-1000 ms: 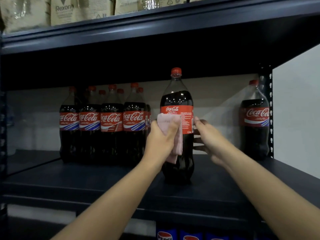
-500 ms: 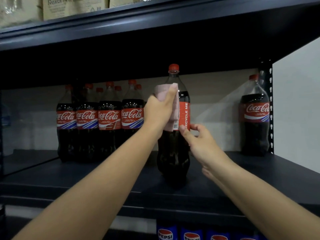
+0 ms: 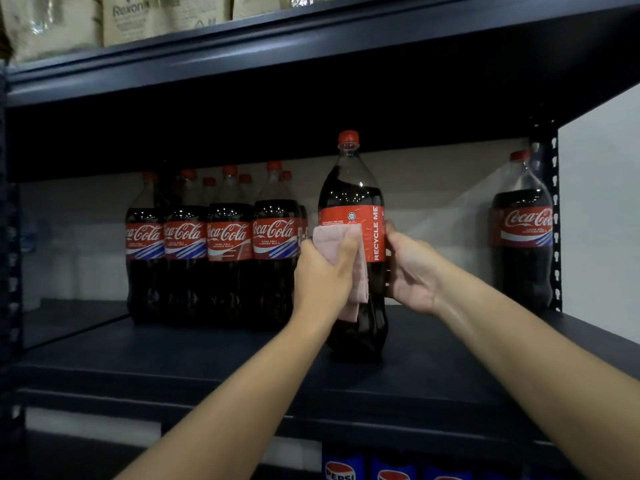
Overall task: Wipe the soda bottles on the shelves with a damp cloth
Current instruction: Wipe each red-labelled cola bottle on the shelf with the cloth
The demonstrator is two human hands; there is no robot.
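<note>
The left hand [image 3: 323,271] is gripping the pink cloth [image 3: 341,251], pressing it against the bottle [image 3: 351,188]. The right hand [image 3: 412,271] is curling around the bottle's opposite side, steadying it.

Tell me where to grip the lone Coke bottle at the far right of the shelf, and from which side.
Grip the lone bottle round its labelled middle, coming straight in from the shelf's open front. It stands upright and apart from the other bottles, so the front is free; the upright post crowds its right side. The neck above is narrower, so a hand would likely close further round it for lifting.
</note>
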